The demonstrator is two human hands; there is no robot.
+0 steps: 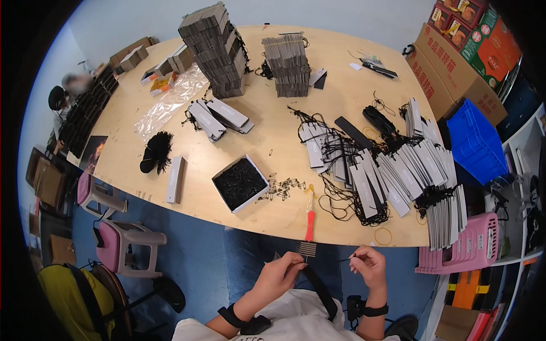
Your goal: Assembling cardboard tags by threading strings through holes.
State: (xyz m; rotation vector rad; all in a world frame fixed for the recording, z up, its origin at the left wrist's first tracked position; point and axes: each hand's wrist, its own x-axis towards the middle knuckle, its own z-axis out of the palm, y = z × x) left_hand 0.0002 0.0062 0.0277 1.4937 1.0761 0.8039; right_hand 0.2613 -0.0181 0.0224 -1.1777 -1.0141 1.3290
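Over my lap, just off the table's near edge, my left hand [282,269] is closed in a pinch; what lies between its fingertips is too small to make out. Beside it are a small striped, comb-like piece [307,248] and a dark strap-like band [320,291] running down over my white shirt. Apart from it, my right hand [369,266] pinches a thin black cord [345,260] that points toward the left hand. Ahead of both hands, a red-handled tool [310,224] lies at the table edge, near scattered safety pins [284,187].
A white box of small black pieces [240,183] stands left of the pins. Grey hang tags with black cords [398,173] spread at right; tall tag stacks [213,51] rise behind. A pink basket [460,244] and blue crate [476,142] flank the table. Another person [62,105] is far left.
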